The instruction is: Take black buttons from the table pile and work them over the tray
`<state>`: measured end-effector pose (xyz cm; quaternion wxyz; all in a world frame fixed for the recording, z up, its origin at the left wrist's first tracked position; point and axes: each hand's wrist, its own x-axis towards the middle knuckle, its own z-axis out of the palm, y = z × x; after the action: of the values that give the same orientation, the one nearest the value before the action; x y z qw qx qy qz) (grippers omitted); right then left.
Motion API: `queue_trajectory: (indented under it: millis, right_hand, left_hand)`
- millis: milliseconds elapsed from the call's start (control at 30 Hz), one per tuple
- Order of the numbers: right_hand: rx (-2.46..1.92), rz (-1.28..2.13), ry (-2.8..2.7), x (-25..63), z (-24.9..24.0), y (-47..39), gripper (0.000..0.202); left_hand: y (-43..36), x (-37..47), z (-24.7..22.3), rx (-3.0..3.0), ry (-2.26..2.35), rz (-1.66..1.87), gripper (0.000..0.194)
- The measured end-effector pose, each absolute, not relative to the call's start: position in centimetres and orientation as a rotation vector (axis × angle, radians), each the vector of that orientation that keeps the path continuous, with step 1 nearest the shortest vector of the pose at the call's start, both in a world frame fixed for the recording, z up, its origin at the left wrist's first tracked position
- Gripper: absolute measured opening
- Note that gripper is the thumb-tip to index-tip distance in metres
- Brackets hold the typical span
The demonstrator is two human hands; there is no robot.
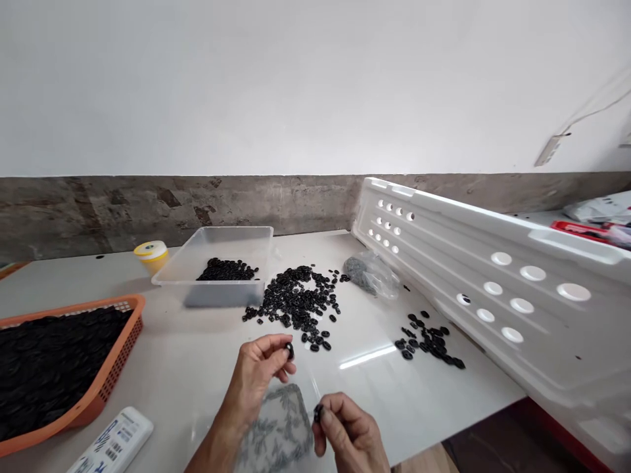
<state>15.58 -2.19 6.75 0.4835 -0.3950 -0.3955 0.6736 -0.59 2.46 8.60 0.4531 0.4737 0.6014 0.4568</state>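
My left hand [259, 371] pinches a small black oval part [289, 351] between thumb and forefinger, above the near middle of the white table. Lower and to the right, my right hand [348, 430] grips another small black part [318, 412] at its fingertips. The two hands are apart. Beneath them lies a grey leaf-patterned pad [279, 427]. Beyond my hands a loose pile of black parts [298, 295] spreads over the table [197, 355]. A smaller group of black parts [431, 341] lies to the right.
A clear bin [236, 236] holds black parts; an orange basket [106, 374] at left is full of black pieces. A yellow-and-white tub [152, 256], a white labelled box [116, 443] and a plastic bag [372, 274] are around. A white perforated panel [444, 243] stands along the right.
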Motion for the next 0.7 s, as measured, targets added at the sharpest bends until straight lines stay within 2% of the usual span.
queue_trajectory:
  millis: [167,300,500,700]
  right_hand:
    - [-0.812,1.665,-0.883,14.1,7.0,-2.5,0.03]
    - [-0.653,1.79,-0.834,12.5,6.5,-3.3,0.026]
    - [-0.524,1.94,-0.774,10.3,5.2,-4.3,0.024]
    - [-0.604,1.954,-0.735,9.4,4.7,-4.8,0.022]
  left_hand:
    - [-3.8,-0.2,10.6,0.876,1.236,1.301,0.027]
    - [-6.7,-0.6,9.1,0.709,1.18,1.485,0.025]
    - [-9.3,-1.5,6.0,0.835,1.235,1.585,0.021]
    - [-10.1,-2.6,4.0,1.104,1.309,1.691,0.025]
